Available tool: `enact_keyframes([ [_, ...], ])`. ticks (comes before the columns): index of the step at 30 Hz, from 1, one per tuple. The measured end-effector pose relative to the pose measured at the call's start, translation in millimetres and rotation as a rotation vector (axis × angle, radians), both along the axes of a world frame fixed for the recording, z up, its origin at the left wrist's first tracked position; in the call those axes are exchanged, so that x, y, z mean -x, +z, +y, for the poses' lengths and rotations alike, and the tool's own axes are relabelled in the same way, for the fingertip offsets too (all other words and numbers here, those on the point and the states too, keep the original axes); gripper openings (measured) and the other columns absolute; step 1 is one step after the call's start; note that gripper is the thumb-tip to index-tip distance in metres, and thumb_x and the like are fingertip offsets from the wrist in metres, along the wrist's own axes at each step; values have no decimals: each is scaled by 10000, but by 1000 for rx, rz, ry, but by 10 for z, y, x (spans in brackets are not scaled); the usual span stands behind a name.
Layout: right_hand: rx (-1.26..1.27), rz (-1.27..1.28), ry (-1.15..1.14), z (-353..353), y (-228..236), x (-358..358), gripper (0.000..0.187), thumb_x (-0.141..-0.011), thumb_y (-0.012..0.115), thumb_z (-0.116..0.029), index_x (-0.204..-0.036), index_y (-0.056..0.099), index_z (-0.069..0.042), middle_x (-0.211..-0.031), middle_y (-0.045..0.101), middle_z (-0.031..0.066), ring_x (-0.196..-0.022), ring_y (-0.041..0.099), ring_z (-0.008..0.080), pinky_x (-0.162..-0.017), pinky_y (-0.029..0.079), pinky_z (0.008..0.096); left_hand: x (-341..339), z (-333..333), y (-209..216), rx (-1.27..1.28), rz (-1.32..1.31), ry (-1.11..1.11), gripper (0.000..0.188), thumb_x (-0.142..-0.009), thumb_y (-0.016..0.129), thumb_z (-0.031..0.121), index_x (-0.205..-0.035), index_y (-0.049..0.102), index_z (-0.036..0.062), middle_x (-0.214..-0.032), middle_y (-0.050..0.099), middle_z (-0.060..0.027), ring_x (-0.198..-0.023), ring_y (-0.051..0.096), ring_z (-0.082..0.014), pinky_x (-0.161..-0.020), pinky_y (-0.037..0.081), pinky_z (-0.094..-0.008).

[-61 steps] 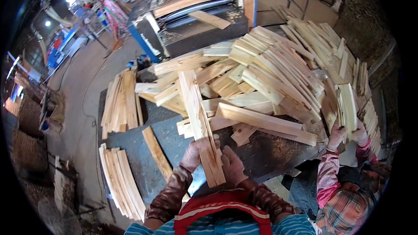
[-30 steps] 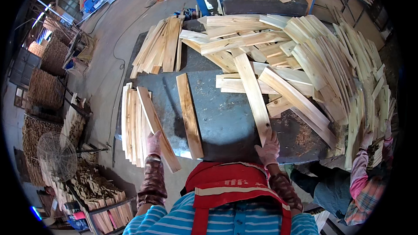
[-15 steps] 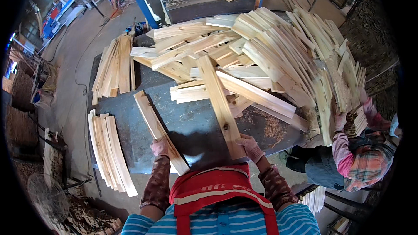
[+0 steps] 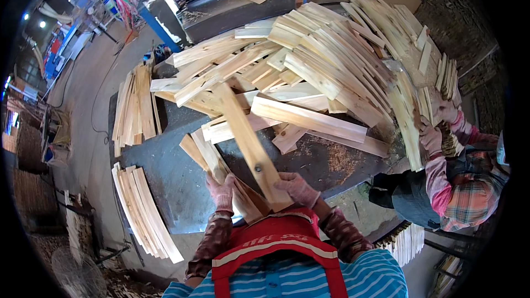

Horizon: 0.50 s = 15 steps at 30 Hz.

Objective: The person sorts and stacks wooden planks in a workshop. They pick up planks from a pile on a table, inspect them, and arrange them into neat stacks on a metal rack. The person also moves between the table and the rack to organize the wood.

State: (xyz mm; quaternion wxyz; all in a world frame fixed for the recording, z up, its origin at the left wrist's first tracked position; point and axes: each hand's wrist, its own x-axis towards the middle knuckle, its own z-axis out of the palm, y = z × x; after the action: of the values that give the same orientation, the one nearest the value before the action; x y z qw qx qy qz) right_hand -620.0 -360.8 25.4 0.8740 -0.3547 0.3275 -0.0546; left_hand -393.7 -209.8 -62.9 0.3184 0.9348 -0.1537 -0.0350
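Both of my hands wear pale pinkish knit gloves. My left hand point(image 4: 222, 192) is closed on the edge of a light wooden board point(image 4: 212, 152); a second, darker board point(image 4: 194, 152) lies partly under it at a slight angle. My right hand point(image 4: 298, 187) grips the near end of a longer wooden board point(image 4: 247, 137) with a dark knot, slanting up and left across the bench. The near ends of these boards come close together in front of my red apron point(image 4: 268, 233). Part of the left fingers is hidden behind the wood.
A big loose heap of boards point(image 4: 326, 55) covers the bench's far side. Two neat stacks, a near one point(image 4: 144, 209) and a far one point(image 4: 135, 107), lie at the left. Behind the bench point(image 4: 160, 171) stands a machine point(image 4: 232, 14). A co-worker point(image 4: 458, 187) handles boards at the right.
My right hand and its knotted board have moved left, toward the left-hand board. A second board now shows beside the one at my left hand. The view has shifted slightly.
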Motion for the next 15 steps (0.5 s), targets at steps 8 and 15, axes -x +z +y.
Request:
enact_keyframes([
  [8,1381,-14,302,-22,-127,-352,438,-934,664,-270,-1292,599,-26,-1203,657,188,-1035,652,345,-925,529,389,-94,-768,1228,908,962,-152,266,-944,629,136,-1201,598,75,-869,639,-1,-645,579,-109,-529,479,-265],
  [15,1839,1137,172,-1548,-775,160,782,-903,576,-506,-1495,388,-31,-1557,351,204,-1414,346,385,-1162,292,476,-180,-773,1249,1017,1010,-206,357,-931,617,27,-1287,594,37,-1054,673,-8,-882,620,-108,-779,516,-265],
])
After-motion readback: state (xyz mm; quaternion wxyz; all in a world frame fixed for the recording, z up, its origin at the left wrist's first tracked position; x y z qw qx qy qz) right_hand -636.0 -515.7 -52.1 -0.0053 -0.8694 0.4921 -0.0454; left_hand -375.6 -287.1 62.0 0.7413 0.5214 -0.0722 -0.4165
